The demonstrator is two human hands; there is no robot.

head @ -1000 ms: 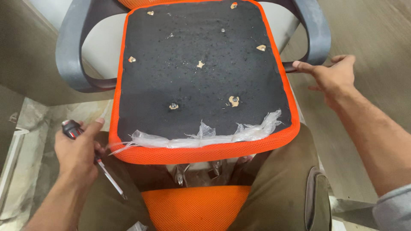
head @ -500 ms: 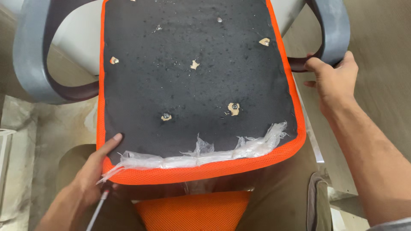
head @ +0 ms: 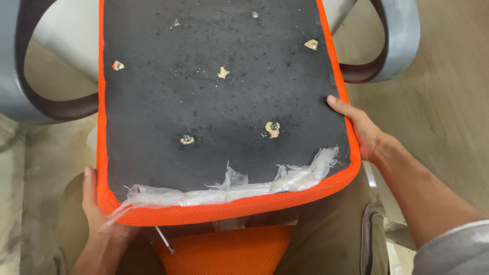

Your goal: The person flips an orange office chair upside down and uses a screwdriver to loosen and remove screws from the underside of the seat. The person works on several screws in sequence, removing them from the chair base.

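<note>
An upturned office chair seat (head: 224, 102) fills the view, its black underside facing up, with an orange mesh rim and torn clear plastic (head: 229, 186) along the near edge. My left hand (head: 99, 214) grips the near left corner of the rim, and a thin metal tool (head: 164, 240) pokes out just below it. My right hand (head: 359, 130) holds the right edge of the seat, thumb on the black underside. Several screw holes with pale torn patches (head: 272, 128) dot the underside.
Grey curved armrests stick out on the left (head: 20, 81) and right (head: 402, 40) of the seat. An orange mesh chair part (head: 229, 252) lies between my knees under the seat. Pale wooden floor (head: 448, 102) lies to the right.
My right hand left the right armrest and now holds the seat's right edge. My left hand shifted under the near left corner. The seat has come closer.
</note>
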